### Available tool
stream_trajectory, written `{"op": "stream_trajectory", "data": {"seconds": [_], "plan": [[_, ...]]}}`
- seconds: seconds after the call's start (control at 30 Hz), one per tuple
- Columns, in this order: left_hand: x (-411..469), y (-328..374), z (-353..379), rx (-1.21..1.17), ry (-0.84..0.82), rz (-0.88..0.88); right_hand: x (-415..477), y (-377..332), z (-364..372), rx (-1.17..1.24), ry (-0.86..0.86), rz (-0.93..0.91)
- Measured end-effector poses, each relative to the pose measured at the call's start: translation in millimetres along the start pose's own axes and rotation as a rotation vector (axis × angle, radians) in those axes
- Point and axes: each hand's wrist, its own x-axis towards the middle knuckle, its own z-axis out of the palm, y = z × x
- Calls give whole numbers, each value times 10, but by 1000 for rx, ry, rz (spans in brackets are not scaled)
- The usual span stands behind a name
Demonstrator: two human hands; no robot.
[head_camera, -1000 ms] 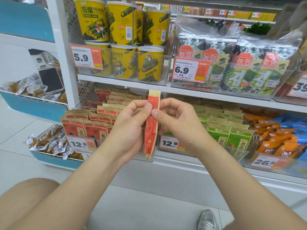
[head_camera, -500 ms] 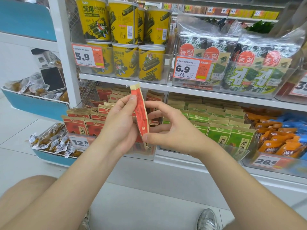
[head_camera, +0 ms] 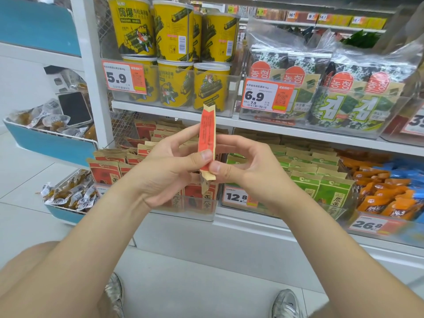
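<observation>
- the left hand (head_camera: 169,173) and the right hand (head_camera: 252,173) both pinch one red packet (head_camera: 207,134). the thumbs meet near its lower end and the fingers curl behind it.
- the packet stands upright and edge-on between the hands, held in the air in front of the lower shelf. it is above the clear bin (head_camera: 195,214) of matching red packets.
- from the grip, it looks as if it is being checked or turned before going into that bin.
- risk: the pinch sits low on a slim, smooth pack, so the tall free top could tip and the pack slip to the floor.
- risk: green packets (head_camera: 332,193) fill the next bin to the right, so a careless reach would put it in the wrong row.
- risk: the red bin looks full, and forcing the packet in could crease it or push the front packs out.
</observation>
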Motion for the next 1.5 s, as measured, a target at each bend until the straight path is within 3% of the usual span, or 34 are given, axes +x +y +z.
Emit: {"op": "stream_trajectory", "data": {"seconds": [0.27,0.43,0.6,0.77,0.9,1.07,1.27,1.37,1.5], "plan": [[-13,12,-7,10,-22,-9,-24,-34,-23,-11,8,0],[-46,-28,172,-78,-56,-82,-8,17,27,-251,86,-19],[-80,-117,252,105,-2,-105,-64,136,172,-565,164,-129],[-28,-60,166,363,71,41,-39,71,51,-679,342,-215],[-62,17,85,615,-3,62,25,74,8,-444,347,-135],[-82,96,51,687,-33,47,94,31,-49,-39,396,-75],[-66,91,50,704,261,120,93,-65,-21,159,535,61],[-27,23,20,542,367,73,103,-80,-38,222,619,136],[17,-91,53,393,453,67,120,-30,-15,201,588,189]]}}
